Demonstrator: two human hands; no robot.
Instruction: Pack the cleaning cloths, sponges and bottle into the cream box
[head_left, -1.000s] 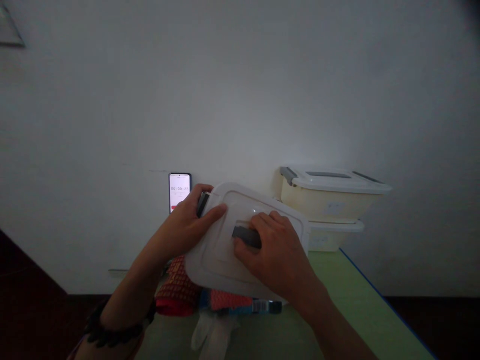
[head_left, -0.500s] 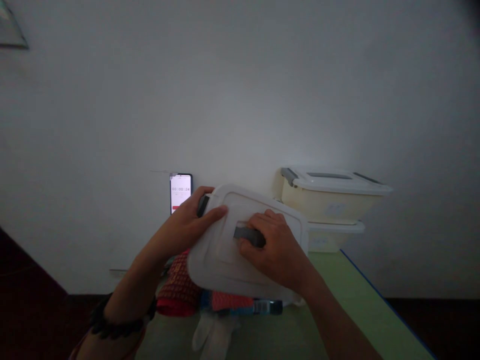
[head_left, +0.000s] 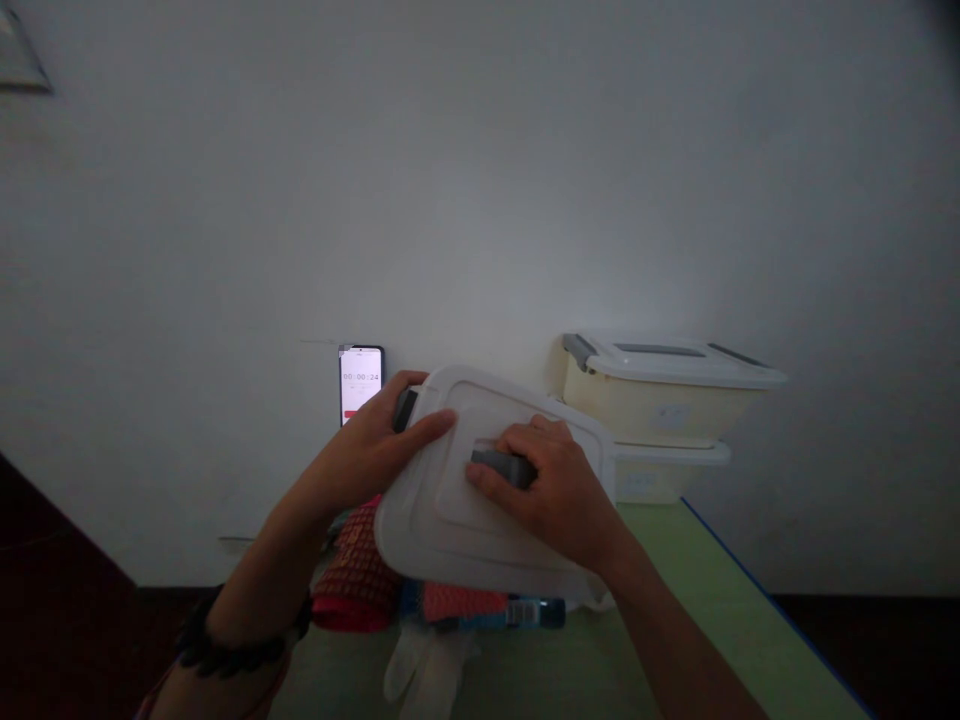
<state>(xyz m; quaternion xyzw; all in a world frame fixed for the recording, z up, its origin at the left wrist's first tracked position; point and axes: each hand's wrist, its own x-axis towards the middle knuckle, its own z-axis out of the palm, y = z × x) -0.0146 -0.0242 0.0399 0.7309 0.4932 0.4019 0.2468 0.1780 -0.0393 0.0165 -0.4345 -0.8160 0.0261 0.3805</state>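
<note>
A white plastic storage box lid is tilted toward me above the table. My left hand is closed on its left edge by a dark grey latch, thumb on top and fingers hidden behind. My right hand is closed around the grey handle at the lid's middle. Whether a box body sits under the lid is mostly hidden. Just below the lid lie a red patterned cloth item, a blue packet with a red patch and a white glove.
Two lidded cream storage boxes, an upper box and a lower box, are stacked at the right against the wall. A phone showing a timer leans upright behind my left hand. The green table has a blue right edge.
My right thumb has shifted left along the handle, and the handle sits flatter under my fingers. The left hand and the lid have hardly moved.
</note>
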